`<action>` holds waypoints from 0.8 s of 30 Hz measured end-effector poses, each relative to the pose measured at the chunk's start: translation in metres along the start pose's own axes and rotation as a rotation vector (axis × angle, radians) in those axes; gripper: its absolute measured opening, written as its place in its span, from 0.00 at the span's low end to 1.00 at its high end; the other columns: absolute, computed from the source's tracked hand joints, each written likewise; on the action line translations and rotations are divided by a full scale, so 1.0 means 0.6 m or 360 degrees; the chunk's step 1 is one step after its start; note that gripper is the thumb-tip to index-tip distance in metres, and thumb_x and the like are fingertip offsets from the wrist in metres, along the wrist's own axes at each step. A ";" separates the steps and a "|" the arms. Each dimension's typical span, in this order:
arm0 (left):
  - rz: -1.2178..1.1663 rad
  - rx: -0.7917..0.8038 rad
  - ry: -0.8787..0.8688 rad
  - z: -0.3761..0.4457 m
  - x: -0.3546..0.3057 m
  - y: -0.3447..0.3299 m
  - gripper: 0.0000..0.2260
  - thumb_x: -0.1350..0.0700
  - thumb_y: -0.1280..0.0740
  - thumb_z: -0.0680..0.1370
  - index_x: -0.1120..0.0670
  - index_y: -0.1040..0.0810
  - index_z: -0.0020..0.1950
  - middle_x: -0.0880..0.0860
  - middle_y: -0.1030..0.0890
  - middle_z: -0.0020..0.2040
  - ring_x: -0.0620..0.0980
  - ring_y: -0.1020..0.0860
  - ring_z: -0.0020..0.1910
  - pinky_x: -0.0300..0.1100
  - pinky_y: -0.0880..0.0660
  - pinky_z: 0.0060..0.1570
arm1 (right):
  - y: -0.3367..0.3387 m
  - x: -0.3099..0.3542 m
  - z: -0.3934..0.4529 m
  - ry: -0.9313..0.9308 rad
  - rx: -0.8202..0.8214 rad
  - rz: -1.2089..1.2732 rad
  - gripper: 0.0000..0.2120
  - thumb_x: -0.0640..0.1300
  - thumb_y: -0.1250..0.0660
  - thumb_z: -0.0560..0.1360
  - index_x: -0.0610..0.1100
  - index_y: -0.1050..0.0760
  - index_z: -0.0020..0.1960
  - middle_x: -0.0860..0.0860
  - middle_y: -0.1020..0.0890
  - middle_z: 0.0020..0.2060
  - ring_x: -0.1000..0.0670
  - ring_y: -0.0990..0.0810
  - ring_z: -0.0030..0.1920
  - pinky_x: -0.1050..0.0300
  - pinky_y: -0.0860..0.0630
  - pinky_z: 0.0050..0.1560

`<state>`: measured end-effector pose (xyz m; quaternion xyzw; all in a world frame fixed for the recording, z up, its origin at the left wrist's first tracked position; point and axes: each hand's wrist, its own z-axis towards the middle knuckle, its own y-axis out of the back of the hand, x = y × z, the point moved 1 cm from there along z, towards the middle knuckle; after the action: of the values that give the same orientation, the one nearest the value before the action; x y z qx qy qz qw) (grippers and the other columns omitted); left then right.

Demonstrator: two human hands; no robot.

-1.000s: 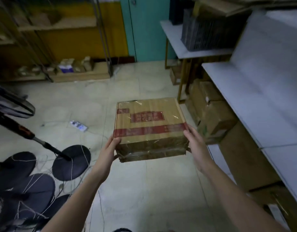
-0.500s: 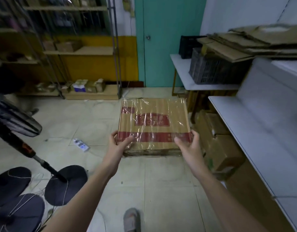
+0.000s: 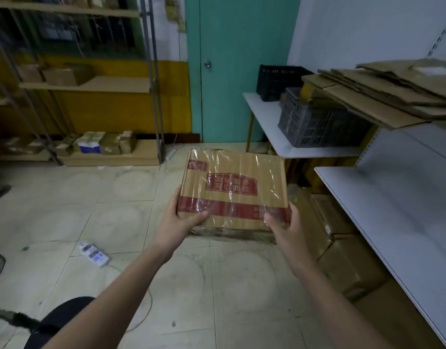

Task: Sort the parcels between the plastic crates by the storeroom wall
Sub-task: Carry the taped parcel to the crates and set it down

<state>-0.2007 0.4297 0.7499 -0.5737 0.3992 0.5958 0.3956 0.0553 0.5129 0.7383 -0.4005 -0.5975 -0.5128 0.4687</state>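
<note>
Right now your left hand (image 3: 185,219) and right hand (image 3: 283,222) grip the taped cardboard parcel (image 3: 233,192) by its near corners, thumbs on top. It hangs above the tiled floor (image 3: 116,197), well short of the grey crate (image 3: 315,124) and black crate (image 3: 277,81) on the white table (image 3: 267,119).

Film-wrapped cardboard parcel (image 3: 232,192) with red band, aloft, tilted; dark plastic crates (image 3: 315,124) on table beyond.

White table (image 3: 289,147): grey crate (image 3: 315,127), black crate (image 3: 277,81). Tiled floor (image 3: 131,197): power strip (image 3: 94,253).
</note>
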 end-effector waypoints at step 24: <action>-0.0092 -0.0165 0.0042 0.729 -0.050 -0.034 0.32 0.49 0.23 0.70 0.38 0.32 0.71 0.45 0.18 0.58 0.43 0.17 0.52 0.36 0.20 0.40 | -0.090 0.136 0.745 0.0195 0.0104 -0.0019 0.27 0.59 0.30 0.75 0.61 0.37 0.69 0.60 0.24 0.62 0.55 0.25 0.63 0.45 0.28 0.66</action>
<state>-0.3420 0.8432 0.7896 -0.6126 0.3563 0.5965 0.3769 -0.0830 0.9461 0.7892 -0.3492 -0.5865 -0.5195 0.5141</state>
